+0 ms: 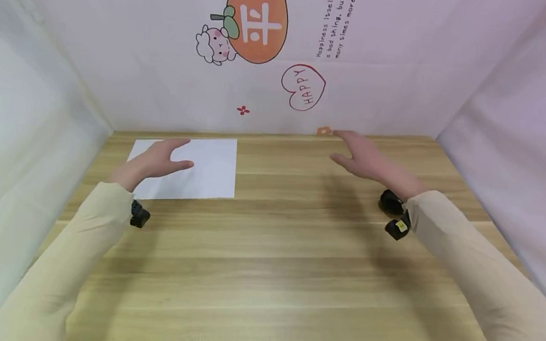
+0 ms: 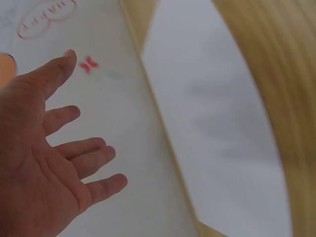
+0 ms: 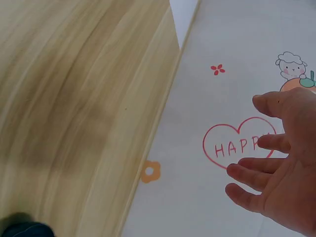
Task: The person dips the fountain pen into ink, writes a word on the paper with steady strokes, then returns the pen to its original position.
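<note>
Backdrop (image 1: 390, 77) reads "HAPPY" (image 1: 303, 88); hands (image 1: 157, 160) (image 1: 365, 157) hover above wooden table (image 1: 254, 262), left over paper (image 1: 214, 170).

We seem to be in a small cloth-walled booth; whether a home, office or lab lies around it, we cannot tell. Taking the head view as our dial, white fabric (image 1: 9, 139) hangs at 9 o'clock, more white fabric (image 1: 538, 185) at 3, and a printed backdrop (image 1: 163, 77) at 12, meeting a wood-grain surface (image 1: 262, 279). The backdrop's cartoon sheep (image 1: 216, 46) at 11, orange fruit (image 1: 258, 21) and "HAPPY" heart (image 1: 303, 87) near 12 look homely, while black wrist devices (image 1: 139, 215) at 8 and between 3 and 4 suggest a recording station.
</note>
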Tool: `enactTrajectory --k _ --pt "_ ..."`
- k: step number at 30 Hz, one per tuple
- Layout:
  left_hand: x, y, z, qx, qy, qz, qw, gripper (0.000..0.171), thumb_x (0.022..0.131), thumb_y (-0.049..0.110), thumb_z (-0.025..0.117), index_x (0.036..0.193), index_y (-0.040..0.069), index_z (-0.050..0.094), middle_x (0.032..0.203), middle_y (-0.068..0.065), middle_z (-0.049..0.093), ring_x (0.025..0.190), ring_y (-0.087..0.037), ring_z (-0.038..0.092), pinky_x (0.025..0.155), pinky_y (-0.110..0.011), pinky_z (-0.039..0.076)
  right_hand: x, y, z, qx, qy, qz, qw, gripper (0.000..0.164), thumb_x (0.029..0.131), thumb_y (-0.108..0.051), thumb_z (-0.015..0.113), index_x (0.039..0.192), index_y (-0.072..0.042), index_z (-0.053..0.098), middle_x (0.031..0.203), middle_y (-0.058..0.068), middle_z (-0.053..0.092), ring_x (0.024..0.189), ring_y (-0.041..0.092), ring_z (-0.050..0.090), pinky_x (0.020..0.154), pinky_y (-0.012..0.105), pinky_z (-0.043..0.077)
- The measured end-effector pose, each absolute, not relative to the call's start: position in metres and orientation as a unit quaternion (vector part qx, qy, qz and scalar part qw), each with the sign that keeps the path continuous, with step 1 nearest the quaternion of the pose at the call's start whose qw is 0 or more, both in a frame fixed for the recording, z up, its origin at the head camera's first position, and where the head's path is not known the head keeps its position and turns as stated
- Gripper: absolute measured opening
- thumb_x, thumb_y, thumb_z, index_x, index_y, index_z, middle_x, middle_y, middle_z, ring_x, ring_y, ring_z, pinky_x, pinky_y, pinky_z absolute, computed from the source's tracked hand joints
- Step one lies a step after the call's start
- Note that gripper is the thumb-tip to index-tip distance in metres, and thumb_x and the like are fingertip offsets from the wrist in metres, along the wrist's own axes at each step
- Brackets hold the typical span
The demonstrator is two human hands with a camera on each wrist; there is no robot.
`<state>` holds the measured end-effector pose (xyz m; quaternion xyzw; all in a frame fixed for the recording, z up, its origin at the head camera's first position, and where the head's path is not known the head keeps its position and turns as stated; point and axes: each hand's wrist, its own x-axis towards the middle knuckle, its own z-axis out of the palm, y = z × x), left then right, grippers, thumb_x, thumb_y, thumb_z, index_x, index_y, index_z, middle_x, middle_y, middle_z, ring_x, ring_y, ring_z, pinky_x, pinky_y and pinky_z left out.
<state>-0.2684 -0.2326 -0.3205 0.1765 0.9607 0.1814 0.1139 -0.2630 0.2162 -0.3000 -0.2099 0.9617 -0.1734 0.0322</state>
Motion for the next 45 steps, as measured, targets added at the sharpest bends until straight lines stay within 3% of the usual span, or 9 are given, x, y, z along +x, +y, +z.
enactTrajectory --k 6,10,19,26,37,45 --pt "-0.277 -0.27 -0.356 0.132 0.967 0.168 0.137 0.071 0.094 0.033 0.052 0.146 -0.005 0.02 0.149 -0.033 0.022 0.137 -0.049 0.019 0.111 -0.059 0.02 -0.24 0.255 -0.308 -0.182 0.968 -0.169 0.049 0.062 0.096 -0.023 0.05 0.144 0.007 0.024 0.148 0.03 0.027 0.136 0.046 0.026 0.11 0.058 0.024" --pt "-0.284 -0.297 -0.375 0.111 0.969 0.169 0.14 0.072 0.094 0.032 0.053 0.144 -0.009 0.021 0.145 -0.037 0.024 0.134 -0.052 0.021 0.109 -0.06 0.023 -0.223 0.281 -0.314 -0.144 0.973 -0.171 0.056 0.062 0.095 -0.022 0.051 0.143 0.009 0.025 0.146 0.033 0.028 0.13 0.049 0.032 0.105 0.06 0.029" --pt "-0.266 -0.368 -0.382 0.064 0.971 0.16 0.169 0.078 0.092 0.032 0.056 0.14 -0.017 0.019 0.139 -0.045 0.02 0.128 -0.059 0.019 0.105 -0.065 0.021 -0.211 0.305 -0.336 -0.128 0.977 -0.161 0.054 0.059 0.096 -0.024 0.051 0.14 0.009 0.032 0.138 0.034 0.039 0.12 0.049 0.045 0.094 0.059 0.041" --pt "-0.261 -0.365 -0.387 0.075 0.967 0.132 0.204 0.086 0.09 0.052 0.052 0.139 -0.014 0.024 0.14 -0.044 0.016 0.128 -0.061 0.016 0.103 -0.068 0.02 -0.192 0.349 -0.356 -0.096 0.98 -0.167 0.043 0.05 0.093 -0.014 0.052 0.131 0.016 0.04 0.129 0.039 0.045 0.112 0.053 0.048 0.091 0.06 0.042" --pt "-0.256 -0.368 -0.396 0.079 0.965 0.143 0.203 0.085 0.094 0.052 0.045 0.138 -0.017 0.021 0.143 -0.04 0.008 0.129 -0.062 0.009 0.102 -0.069 0.018 -0.185 0.384 -0.388 -0.08 0.987 -0.131 0.037 0.037 0.089 -0.01 0.056 0.116 0.016 0.054 0.113 0.038 0.056 0.102 0.053 0.055 0.086 0.058 0.045" --pt "-0.267 -0.355 -0.397 0.093 0.968 0.122 0.198 0.086 0.091 0.054 0.049 0.139 -0.013 0.026 0.144 -0.037 0.017 0.13 -0.059 0.015 0.104 -0.066 0.02 -0.179 0.392 -0.403 -0.087 0.986 -0.14 0.002 0.031 0.086 -0.007 0.058 0.11 0.013 0.059 0.107 0.036 0.06 0.095 0.05 0.058 0.081 0.057 0.046"
